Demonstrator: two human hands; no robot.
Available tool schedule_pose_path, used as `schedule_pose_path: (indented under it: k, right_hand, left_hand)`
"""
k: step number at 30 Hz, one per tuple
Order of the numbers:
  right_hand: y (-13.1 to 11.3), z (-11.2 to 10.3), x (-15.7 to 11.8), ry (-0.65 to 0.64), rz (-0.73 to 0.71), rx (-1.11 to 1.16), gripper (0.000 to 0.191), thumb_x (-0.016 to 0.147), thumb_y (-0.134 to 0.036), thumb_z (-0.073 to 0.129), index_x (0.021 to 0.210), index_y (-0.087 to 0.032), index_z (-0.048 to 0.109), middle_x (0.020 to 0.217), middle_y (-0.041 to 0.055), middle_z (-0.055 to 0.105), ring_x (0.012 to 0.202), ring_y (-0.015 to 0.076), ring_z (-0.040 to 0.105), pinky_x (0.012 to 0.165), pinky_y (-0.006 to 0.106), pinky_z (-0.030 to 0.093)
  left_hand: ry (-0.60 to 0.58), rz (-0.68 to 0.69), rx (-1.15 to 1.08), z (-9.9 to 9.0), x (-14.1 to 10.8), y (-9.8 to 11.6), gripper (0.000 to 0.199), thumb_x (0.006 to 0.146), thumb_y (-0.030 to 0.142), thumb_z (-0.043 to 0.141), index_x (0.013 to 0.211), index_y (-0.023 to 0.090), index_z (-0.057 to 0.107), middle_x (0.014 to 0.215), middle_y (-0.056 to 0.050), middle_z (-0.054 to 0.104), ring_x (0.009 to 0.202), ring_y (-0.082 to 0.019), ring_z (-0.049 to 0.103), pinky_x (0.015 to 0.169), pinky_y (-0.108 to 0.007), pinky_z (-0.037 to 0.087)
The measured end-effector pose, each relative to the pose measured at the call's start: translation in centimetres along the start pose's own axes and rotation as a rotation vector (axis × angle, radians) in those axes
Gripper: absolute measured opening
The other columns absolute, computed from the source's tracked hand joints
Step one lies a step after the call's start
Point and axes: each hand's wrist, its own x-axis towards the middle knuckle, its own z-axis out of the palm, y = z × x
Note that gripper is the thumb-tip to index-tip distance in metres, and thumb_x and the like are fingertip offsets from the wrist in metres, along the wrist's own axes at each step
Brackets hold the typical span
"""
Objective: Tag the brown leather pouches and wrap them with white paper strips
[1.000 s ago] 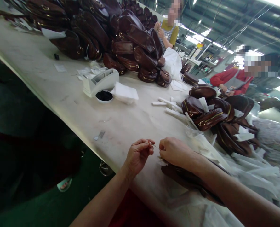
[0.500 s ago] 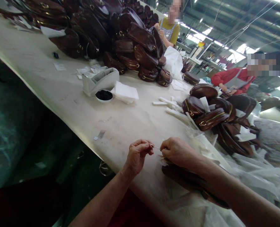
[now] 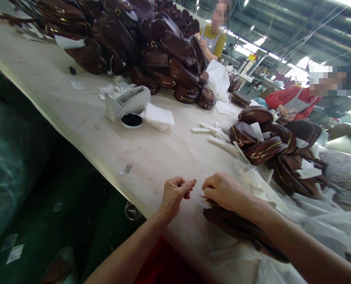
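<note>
A thin pale string stretches between my two hands above the table's front part. My left hand pinches its left end, thumb and fingers pressed together. At the other end my right hand is closed on the string, fingers curled downward. Beneath my right hand and forearm lies a dark brown leather bag, partly hidden by the arm. Something small and tan shows under the right fingers, too small to make out.
Brown bags are heaped at the back, more at the right. On the table stand a white holder and a dish of black material. Plastic wrapping lies at right. Two people work beyond.
My left hand has shifted slightly right, and its thumb now lies straighter toward my right hand. The right hand has barely moved. The view has shifted a little.
</note>
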Motion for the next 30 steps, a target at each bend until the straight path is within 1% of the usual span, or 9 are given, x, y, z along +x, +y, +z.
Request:
schedule_pose_path:
  k: [4,8,11,14,21,23,26,28,30]
  right_hand:
    - [0.2,0.2,0.0,0.037,-0.017,0.012,0.027,0.070,-0.019,0.047,0.069,-0.016,0.074,0.053,0.0025,0.060,0.051,0.0119,0.049,0.050,0.022,0.030]
    - [0.3,0.3,-0.1,0.036,0.004,0.018,0.027,0.071,-0.021,0.048,0.071,-0.017,0.074,0.054,0.0026,0.061,0.052,0.0121,0.051,0.050,0.022,0.031]
    - [0.2,0.2,-0.1,0.032,0.008,0.014,0.027,0.071,-0.020,0.048,0.072,-0.017,0.075,0.058,0.0035,0.064,0.056,0.0125,0.054,0.052,0.021,0.032]
    - [0.3,0.3,-0.1,0.030,0.003,0.015,0.027,0.070,-0.018,0.048,0.073,-0.016,0.074,0.061,0.0040,0.065,0.059,0.0130,0.055,0.054,0.021,0.033]
    - [0.6,0.6,0.0,0.044,-0.017,0.028,0.025,0.070,-0.018,0.048,0.069,-0.017,0.073,0.059,0.0031,0.065,0.060,0.0133,0.056,0.055,0.022,0.034]
    - [0.6,0.6,-0.1,0.049,-0.013,0.024,0.024,0.070,-0.018,0.049,0.068,-0.017,0.073,0.059,0.0030,0.065,0.060,0.0133,0.056,0.054,0.022,0.033]
    - [0.6,0.5,-0.3,0.051,-0.005,0.042,0.021,0.070,-0.019,0.052,0.070,-0.017,0.072,0.058,0.0026,0.064,0.058,0.0131,0.055,0.052,0.022,0.032]
    - [0.9,0.4,-0.4,0.040,0.006,0.125,0.020,0.071,-0.019,0.054,0.078,-0.016,0.072,0.058,0.0015,0.064,0.054,0.0119,0.053,0.050,0.022,0.032]
    - [1.3,0.2,-0.5,0.031,0.031,0.247,0.023,0.071,-0.018,0.056,0.090,-0.014,0.069,0.058,0.0002,0.063,0.051,0.0104,0.052,0.049,0.020,0.033]
  left_hand:
    - [-0.034,-0.033,0.052,0.2,0.1,0.0,0.039,0.050,0.036,0.083,0.062,0.016,0.052,0.048,0.006,0.051,0.037,-0.006,0.041,0.038,-0.019,0.029]
    - [-0.149,-0.090,0.100,0.2,0.2,0.2,0.039,0.051,0.035,0.079,0.079,0.013,0.063,0.054,0.004,0.053,0.040,-0.006,0.041,0.038,-0.019,0.030]
    - [-0.181,-0.100,0.188,0.2,0.2,0.2,0.023,0.054,0.031,0.072,0.065,0.012,0.066,0.050,0.002,0.053,0.042,-0.006,0.038,0.040,-0.020,0.027]
    - [-0.156,-0.089,0.195,0.4,0.1,0.3,0.013,0.053,0.027,0.067,0.057,0.014,0.065,0.047,0.002,0.052,0.044,-0.006,0.036,0.041,-0.020,0.025]
    - [-0.093,-0.108,0.162,0.6,0.0,0.6,0.015,0.052,0.028,0.069,0.056,0.014,0.067,0.045,0.003,0.050,0.043,-0.006,0.032,0.043,-0.021,0.023]
    - [-0.097,-0.118,0.111,0.5,0.0,0.7,0.014,0.052,0.027,0.071,0.055,0.014,0.067,0.045,0.003,0.049,0.044,-0.006,0.034,0.044,-0.021,0.025]
    - [-0.182,-0.246,-0.105,0.4,0.2,1.0,0.016,0.047,0.022,0.076,0.055,0.013,0.065,0.052,0.001,0.054,0.048,-0.006,0.040,0.048,-0.020,0.029]
    - [-0.254,-0.357,-0.226,0.4,0.3,1.1,0.021,0.045,0.022,0.078,0.056,0.011,0.064,0.056,-0.001,0.057,0.048,-0.006,0.043,0.048,-0.020,0.031]
    - [-0.288,-0.410,-0.271,0.5,0.4,1.1,0.024,0.045,0.025,0.078,0.057,0.011,0.062,0.059,-0.002,0.058,0.045,-0.005,0.042,0.046,-0.019,0.030]
